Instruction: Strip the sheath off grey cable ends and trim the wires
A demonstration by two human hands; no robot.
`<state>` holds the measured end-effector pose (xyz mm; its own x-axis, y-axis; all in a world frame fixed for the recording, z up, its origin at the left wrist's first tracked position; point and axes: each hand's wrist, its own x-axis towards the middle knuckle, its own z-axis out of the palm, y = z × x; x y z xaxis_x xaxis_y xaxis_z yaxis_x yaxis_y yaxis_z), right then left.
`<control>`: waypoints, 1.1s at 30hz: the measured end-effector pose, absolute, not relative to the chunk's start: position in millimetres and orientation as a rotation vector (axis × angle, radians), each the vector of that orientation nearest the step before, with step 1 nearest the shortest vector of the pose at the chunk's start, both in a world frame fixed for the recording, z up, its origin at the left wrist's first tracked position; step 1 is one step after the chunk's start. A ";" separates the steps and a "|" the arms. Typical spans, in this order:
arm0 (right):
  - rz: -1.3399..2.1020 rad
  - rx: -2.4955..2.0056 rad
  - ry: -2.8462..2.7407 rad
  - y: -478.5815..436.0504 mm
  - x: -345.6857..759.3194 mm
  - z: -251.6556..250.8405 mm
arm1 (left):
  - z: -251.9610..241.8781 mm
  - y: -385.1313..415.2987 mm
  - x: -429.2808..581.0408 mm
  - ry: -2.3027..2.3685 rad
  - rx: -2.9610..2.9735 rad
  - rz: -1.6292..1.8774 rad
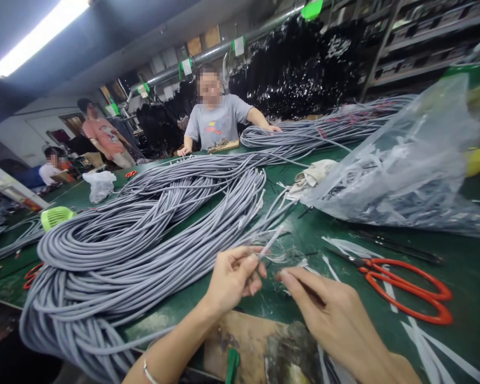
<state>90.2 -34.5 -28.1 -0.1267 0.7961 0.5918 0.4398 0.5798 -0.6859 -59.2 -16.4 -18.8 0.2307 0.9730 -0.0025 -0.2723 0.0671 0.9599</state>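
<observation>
Near the middle of the bench, my left hand [238, 274] is closed on a grey cable, with its pale stripped end [271, 242] pointing up and to the right between thumb and fingers. My right hand [324, 304] is just right of it, thumb and index finger pinched together; whatever lies between these fingertips is too small to make out. Thin whitish threads [282, 253] lie loose behind the two hands. A large bundle of grey cables [156, 256] is coiled on the green bench to the left of my hands.
Orange-handled scissors [408, 290] lie right of my right hand, among white strips [424, 346]. A clear plastic bag [408, 176] of scraps stands at the right, near a pale cloth [314, 176]. Below my hands is a brown board [244, 341]. Across the bench sits a person [218, 120] touching cables.
</observation>
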 end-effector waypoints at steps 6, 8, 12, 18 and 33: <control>0.270 -1.008 -1.804 -35.3 89.2 -27.2 | -15.6 -22.9 -55.0 0.854 1.109 1.120; 0.261 -1.005 -1.804 -35.5 89.7 -26.9 | -15.3 -24.1 -54.3 0.854 1.121 1.118; 0.217 -0.986 -1.813 -35.3 89.6 -26.6 | -16.3 -25.5 -53.7 0.851 1.128 1.119; 0.127 -0.953 -1.830 -34.0 89.2 -28.5 | -17.5 -25.6 -52.6 0.853 1.134 1.134; 0.227 -1.076 -1.834 -36.5 88.8 -30.4 | -23.9 -31.5 -48.8 1.095 1.366 1.129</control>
<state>88.8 -36.5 -30.4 -0.1486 0.7531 0.6409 0.5742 0.5933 -0.5642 -48.8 -31.5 -23.9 0.1508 0.9860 0.0715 0.0410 -0.0785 0.9961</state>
